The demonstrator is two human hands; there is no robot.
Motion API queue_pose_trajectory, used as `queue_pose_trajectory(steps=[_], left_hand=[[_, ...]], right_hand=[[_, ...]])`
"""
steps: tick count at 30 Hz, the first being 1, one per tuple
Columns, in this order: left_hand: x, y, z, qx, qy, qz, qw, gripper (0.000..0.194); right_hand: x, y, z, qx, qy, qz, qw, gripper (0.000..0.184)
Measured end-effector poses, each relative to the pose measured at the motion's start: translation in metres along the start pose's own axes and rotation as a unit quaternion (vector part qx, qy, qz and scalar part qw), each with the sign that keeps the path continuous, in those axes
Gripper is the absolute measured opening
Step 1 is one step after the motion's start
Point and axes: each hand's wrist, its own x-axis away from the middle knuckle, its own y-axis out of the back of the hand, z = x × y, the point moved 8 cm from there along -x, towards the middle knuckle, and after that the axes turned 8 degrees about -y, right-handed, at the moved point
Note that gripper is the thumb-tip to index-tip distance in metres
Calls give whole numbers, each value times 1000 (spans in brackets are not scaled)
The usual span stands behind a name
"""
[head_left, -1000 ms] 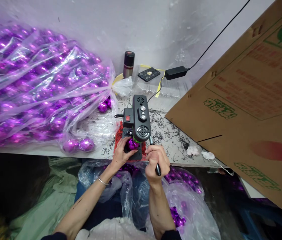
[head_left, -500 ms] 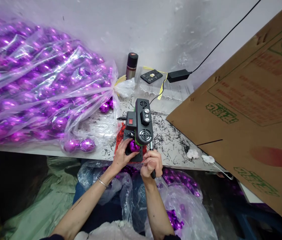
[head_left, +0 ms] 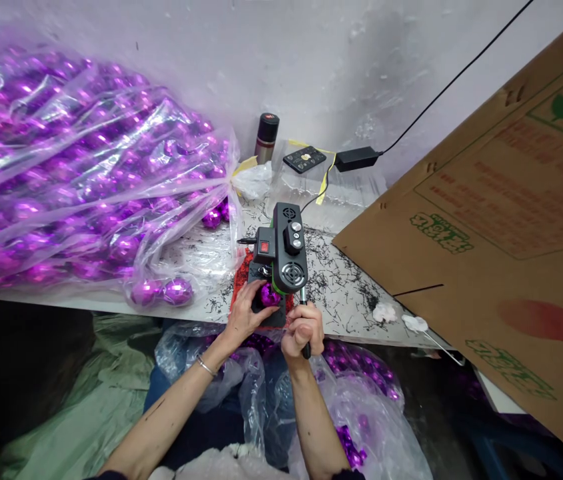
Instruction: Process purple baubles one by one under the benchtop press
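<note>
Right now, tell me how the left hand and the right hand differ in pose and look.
The left hand has thumb and fingers spread around the purple ball; the right hand is closed around the lever. A bracelet circles the left hand's wrist; none shows at the right hand's. Both are ungloved and near the black machine.
</note>
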Motion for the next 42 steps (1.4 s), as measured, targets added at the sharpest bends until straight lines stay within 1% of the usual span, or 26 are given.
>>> queue_pose_trajectory(steps=[6, 8, 13, 15, 18, 20, 23, 24, 27, 28, 29, 30, 31, 32, 33, 35, 37, 38, 40, 41, 42], left_hand=[[1, -1, -1, -49, -60, -4, 997, 56], [2, -2, -1, -66, -70, -5, 995, 56], [0, -2, -2, -66, -92, -6, 994, 57], [-1, -2, -3, -61, -96, -5, 993, 57], [0, -2, -3, -63, -90, 2, 994, 59], [7, -1, -8, -68, -110, 11, 992, 61], [34, 3, -21, -93, -172, 25, 980, 66], [46, 6, -24, -109, -183, 28, 977, 71], [78, 20, -23, -166, -171, 34, 971, 96], [85, 25, -22, -182, -172, 34, 967, 101], [89, 32, -22, -196, -175, 29, 964, 100], [87, 41, -22, -207, -182, 17, 961, 92], [80, 52, -23, -215, -188, -1, 958, 79], [67, 65, -22, -221, -192, -25, 956, 65], [48, 78, -21, -226, -189, -52, 954, 54], [-4, 105, -15, -239, -162, -98, 952, 46], [-66, 129, -1, -258, -73, -124, 955, 47], [-96, 136, 8, -273, -12, -118, 955, 48], [-145, 144, 28, -306, 126, -69, 941, 51], [-163, 145, 35, -317, 173, -46, 931, 53], [-178, 145, 37, -320, 192, -36, 927, 54]], right_hand=[[1, -1, -2, -25, -7, 1, 1000, 42], [3, -1, -5, -29, -11, -3, 1000, 42], [7, -5, -5, -14, 17, 14, 1000, 44], [2, -3, -2, -9, 5, 12, 1000, 45], [-15, 1, 7, -9, -34, 22, 999, 44], [-29, 2, 16, -7, -52, 53, 997, 40], [-39, 5, 24, -1, -53, 84, 995, 38], [-39, 7, 25, 2, -48, 86, 995, 37], [-28, 10, 17, -1, -34, 91, 995, 36], [-23, 10, 13, -7, -33, 94, 995, 34], [-19, 10, 9, -12, -33, 94, 995, 33], [-15, 10, 5, -17, -33, 94, 995, 32], [-12, 10, 3, -22, -32, 92, 995, 32], [-10, 10, 1, -26, -33, 88, 995, 32], [-9, 10, 0, -30, -35, 84, 995, 33], [-10, 10, 0, -35, -35, 73, 996, 33], [-11, 10, 2, -35, -31, 67, 997, 34], [-13, 9, 3, -32, -29, 68, 997, 34], [-15, 8, 6, -26, -27, 69, 997, 34], [-16, 8, 7, -23, -28, 70, 997, 35], [-17, 7, 8, -20, -28, 71, 997, 35]])
